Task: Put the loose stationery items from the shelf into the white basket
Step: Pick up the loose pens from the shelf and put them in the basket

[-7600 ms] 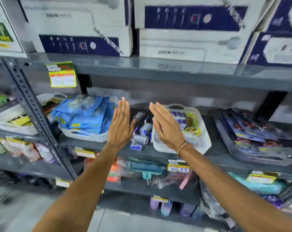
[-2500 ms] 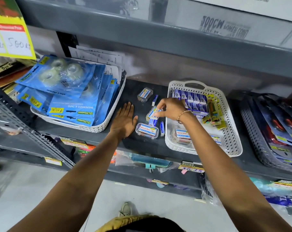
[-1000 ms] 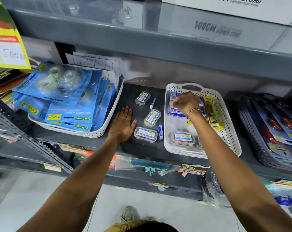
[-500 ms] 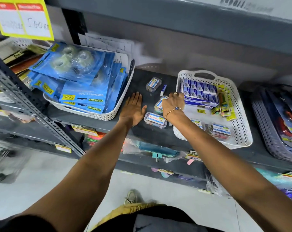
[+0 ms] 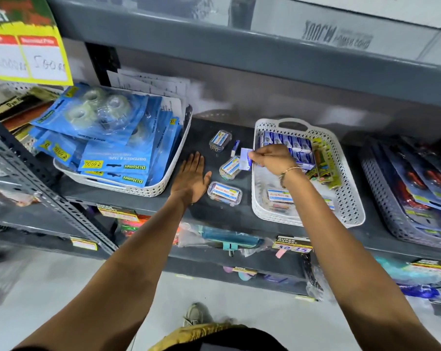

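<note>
Pinching blue packet [image 5: 245, 162] — left hand [image 5: 192, 179] flat

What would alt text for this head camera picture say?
A person's right hand holds a small blue packet beside a white basket on a store shelf. The left hand lies flat near three clear boxes.

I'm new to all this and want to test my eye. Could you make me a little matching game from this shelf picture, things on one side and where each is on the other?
Things:
1. left hand
2. small blue packet
3. tape packs
4. row of blue boxes

Places:
A. at the back of the white basket
B. pinched in the right hand
C. flat on the dark shelf
D. piled in the left basket

Pairs: 1-C, 2-B, 3-D, 4-A
</note>
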Demonstrator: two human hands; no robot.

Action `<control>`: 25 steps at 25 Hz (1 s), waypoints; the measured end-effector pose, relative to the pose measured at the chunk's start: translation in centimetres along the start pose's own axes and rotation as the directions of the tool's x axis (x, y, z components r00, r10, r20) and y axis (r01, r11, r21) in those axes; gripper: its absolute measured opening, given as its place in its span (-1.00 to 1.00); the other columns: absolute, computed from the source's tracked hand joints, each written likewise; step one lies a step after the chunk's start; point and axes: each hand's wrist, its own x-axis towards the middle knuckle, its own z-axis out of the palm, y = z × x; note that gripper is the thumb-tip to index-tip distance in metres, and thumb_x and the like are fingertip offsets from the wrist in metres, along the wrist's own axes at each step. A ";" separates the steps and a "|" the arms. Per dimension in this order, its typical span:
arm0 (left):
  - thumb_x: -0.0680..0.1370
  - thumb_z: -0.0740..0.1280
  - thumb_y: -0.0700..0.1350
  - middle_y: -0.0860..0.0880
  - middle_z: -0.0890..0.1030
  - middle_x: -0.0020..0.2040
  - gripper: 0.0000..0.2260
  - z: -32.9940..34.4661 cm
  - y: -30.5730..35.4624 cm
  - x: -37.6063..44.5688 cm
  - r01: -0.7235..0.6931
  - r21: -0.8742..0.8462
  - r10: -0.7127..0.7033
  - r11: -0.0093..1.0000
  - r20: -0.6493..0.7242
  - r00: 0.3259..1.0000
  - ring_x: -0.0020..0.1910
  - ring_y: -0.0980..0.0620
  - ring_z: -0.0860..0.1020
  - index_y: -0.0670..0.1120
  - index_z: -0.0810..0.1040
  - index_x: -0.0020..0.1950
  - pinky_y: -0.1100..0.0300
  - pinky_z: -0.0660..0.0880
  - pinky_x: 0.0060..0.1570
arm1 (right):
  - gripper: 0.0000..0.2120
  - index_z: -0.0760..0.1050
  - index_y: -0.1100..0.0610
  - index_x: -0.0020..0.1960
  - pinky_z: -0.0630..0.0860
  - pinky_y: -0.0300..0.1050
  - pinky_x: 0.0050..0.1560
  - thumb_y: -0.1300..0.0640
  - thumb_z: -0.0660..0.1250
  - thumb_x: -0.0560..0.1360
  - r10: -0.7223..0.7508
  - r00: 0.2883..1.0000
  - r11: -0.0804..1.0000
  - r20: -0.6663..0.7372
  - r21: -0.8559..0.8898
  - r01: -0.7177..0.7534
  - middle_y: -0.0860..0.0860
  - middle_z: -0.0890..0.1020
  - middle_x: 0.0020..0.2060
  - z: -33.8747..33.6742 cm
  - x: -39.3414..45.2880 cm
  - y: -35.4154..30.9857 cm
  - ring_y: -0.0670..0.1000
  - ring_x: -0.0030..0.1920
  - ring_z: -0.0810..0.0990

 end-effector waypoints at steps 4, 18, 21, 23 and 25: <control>0.64 -0.09 0.09 -0.13 -0.05 0.59 -0.44 0.3 -0.2 0.1 -0.025 -0.015 0.025 1.000 -0.020 0.999 0.57 -0.05 -0.10 -0.19 -0.07 0.55 0.08 -0.17 0.52 | -0.76 0.60 0.22 0.06 0.29 -0.41 -0.56 0.13 0.42 0.43 0.132 0.990 0.974 -0.040 0.193 -0.122 -0.03 0.55 -0.37 -3.2 -0.4 2.3 -0.12 -0.39 0.45; 0.64 -0.11 0.10 -0.09 -0.08 0.59 -0.44 0.9 -0.6 0.6 -0.008 0.001 0.008 1.000 -0.029 1.000 0.57 -0.02 -0.12 -0.15 -0.09 0.55 0.08 -0.15 0.53 | -0.85 0.64 0.26 -0.07 0.45 -0.17 -0.12 0.24 0.38 0.40 0.299 0.852 0.947 -0.430 0.245 -0.209 0.10 0.70 -0.20 -8.8 4.6 6.4 0.04 -0.18 0.57; 0.64 -0.11 0.10 -0.09 -0.08 0.59 -0.44 0.9 -0.5 0.5 -0.014 0.001 0.014 1.000 -0.039 0.999 0.57 -0.02 -0.12 -0.14 -0.09 0.55 0.08 -0.15 0.53 | -0.73 0.59 0.28 0.03 0.51 -0.10 0.01 0.13 0.38 0.41 0.316 0.843 0.939 -0.434 0.016 -0.344 0.20 0.65 0.07 -8.8 5.7 6.2 0.13 0.03 0.63; 0.63 -0.12 0.11 -0.08 -0.08 0.59 -0.44 0.9 -0.5 0.5 -0.014 0.002 0.014 1.000 -0.038 0.999 0.57 -0.01 -0.12 -0.14 -0.11 0.55 0.08 -0.16 0.53 | -0.68 0.56 0.28 0.09 0.51 -0.09 0.09 0.09 0.36 0.43 0.311 0.871 0.915 -0.381 -0.130 -0.383 0.20 0.63 0.13 -8.5 6.3 5.9 0.16 0.12 0.61; 0.63 -0.13 0.11 -0.08 -0.09 0.59 -0.44 0.9 -0.5 0.5 -0.012 0.004 0.012 1.000 -0.037 0.999 0.57 -0.01 -0.13 -0.13 -0.11 0.56 0.08 -0.16 0.53 | -0.66 0.56 0.29 0.11 0.51 -0.06 0.12 0.09 0.35 0.44 0.289 0.871 0.900 -0.398 -0.197 -0.389 0.22 0.62 0.14 -8.0 6.4 5.8 0.18 0.14 0.59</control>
